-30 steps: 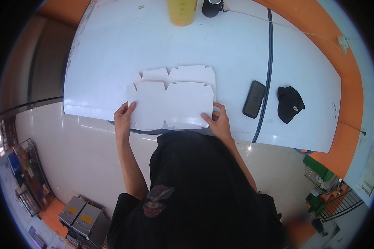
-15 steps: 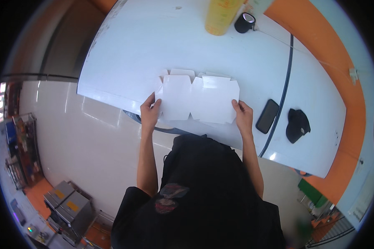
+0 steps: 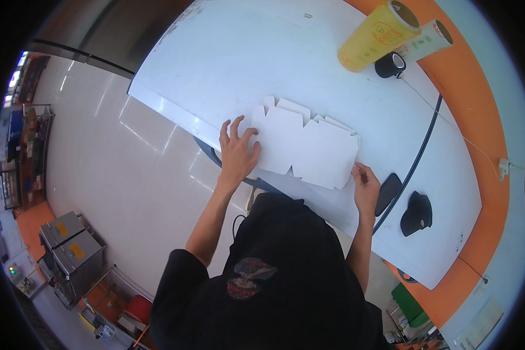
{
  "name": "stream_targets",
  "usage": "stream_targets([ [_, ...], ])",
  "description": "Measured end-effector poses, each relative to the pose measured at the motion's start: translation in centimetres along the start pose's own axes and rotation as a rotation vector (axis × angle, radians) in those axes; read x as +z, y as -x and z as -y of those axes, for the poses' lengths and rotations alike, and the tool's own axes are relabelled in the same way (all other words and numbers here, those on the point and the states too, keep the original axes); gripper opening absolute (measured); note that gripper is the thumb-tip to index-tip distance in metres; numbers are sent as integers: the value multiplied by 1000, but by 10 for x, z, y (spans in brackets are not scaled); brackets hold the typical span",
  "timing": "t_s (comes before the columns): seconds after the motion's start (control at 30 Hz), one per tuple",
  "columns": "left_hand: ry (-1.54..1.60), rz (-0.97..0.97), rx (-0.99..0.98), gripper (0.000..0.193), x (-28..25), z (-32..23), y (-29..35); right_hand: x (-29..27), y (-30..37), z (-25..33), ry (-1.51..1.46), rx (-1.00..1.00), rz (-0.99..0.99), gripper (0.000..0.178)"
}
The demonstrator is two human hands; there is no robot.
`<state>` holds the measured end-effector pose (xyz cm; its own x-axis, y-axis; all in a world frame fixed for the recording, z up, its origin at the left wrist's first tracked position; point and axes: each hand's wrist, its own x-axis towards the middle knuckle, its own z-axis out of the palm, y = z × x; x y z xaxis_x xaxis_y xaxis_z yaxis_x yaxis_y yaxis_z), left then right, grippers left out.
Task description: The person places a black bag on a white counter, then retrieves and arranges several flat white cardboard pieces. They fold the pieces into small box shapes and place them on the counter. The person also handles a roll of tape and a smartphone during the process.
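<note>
A flat white cardboard box [image 3: 309, 143], with notched edges and flaps along its far side, lies on the white table in front of me. It is turned so that its right end sits nearer to me. My left hand [image 3: 237, 153] is beside the box's left end, fingers spread and bent, holding nothing; the thumb and a fingertip come close to the edge, and whether they touch it I cannot tell. At the near right corner, my right hand [image 3: 365, 184] pinches the cardboard between thumb and fingers.
A black phone [image 3: 388, 193] lies right of my right hand, with a black cap-like item [image 3: 416, 214] beyond a dark table seam. At the far right are a yellow roll [image 3: 370, 39], a whitish roll [image 3: 429, 42] and a small black cylinder [image 3: 389, 65] with a cable.
My left hand has let go of the box's left end and spread its fingers. The box has turned clockwise, its right end coming nearer. The whole view has also shifted and rotated.
</note>
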<state>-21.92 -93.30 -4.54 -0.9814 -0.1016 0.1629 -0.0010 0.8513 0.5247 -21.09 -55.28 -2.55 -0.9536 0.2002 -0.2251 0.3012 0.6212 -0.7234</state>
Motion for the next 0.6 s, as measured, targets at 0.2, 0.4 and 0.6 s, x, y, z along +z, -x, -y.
stream_targets([
  [0.2,11,-35,148,28,18,16,-7,52,-3,24,-136,-274,-17,31],
  [0.4,18,-90,151,27,32,22,0,97,-17,22,2,-396,-173,30],
  [0.6,10,-105,151,30,45,36,3,101,-17,1,-41,-388,-197,24],
])
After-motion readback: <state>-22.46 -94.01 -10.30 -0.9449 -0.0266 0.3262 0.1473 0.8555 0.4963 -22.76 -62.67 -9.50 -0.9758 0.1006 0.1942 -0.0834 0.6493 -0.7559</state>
